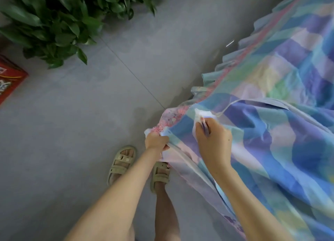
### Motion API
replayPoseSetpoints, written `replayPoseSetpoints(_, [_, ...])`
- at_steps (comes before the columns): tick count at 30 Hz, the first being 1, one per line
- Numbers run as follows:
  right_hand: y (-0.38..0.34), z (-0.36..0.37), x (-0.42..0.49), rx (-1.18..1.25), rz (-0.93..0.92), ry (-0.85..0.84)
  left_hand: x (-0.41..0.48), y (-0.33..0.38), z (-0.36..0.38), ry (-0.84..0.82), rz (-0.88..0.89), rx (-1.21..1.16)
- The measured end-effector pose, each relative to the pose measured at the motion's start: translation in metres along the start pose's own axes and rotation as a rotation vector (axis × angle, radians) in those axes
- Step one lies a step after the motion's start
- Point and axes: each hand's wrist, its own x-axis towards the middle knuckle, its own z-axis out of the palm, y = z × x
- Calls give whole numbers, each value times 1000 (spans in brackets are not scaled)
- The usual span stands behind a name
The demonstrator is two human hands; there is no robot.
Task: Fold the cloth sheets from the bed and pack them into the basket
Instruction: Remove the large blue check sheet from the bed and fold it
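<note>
A large checked cloth sheet [282, 150] in blue, lilac, green and pink spreads over the bed on the right, its near corner hanging toward the floor. My left hand [155, 141] grips the sheet's edge at that corner, beside a pink lace trim. A little to the right, my right hand [213, 139] pinches a white-edged fold of the same sheet. No basket shows in this view.
The bed's ruffled skirt [233, 59] runs diagonally to the upper right. Grey tiled floor [90, 132] fills the left. Leafy green plants [59, 20] stand at the top left, with a red box [9, 78] at the left edge. My sandalled feet [122, 161] stand below my hands.
</note>
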Motion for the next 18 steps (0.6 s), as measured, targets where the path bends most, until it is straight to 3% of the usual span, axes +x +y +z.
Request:
replayPoseSetpoints(5, [-9, 10, -9, 24, 84, 51, 6, 7, -8, -122, -22, -136])
replayPoseSetpoints(12, [-15, 29, -14, 18, -12, 174, 6, 14, -13, -135, -20, 133])
replayPoseSetpoints(15, [-13, 36, -20, -41, -35, 183, 7, 11, -24, -236, -70, 134])
replayPoseSetpoints(18, [-19, 37, -27, -137, -78, 195, 0, 18, -42, -281, 88, 127])
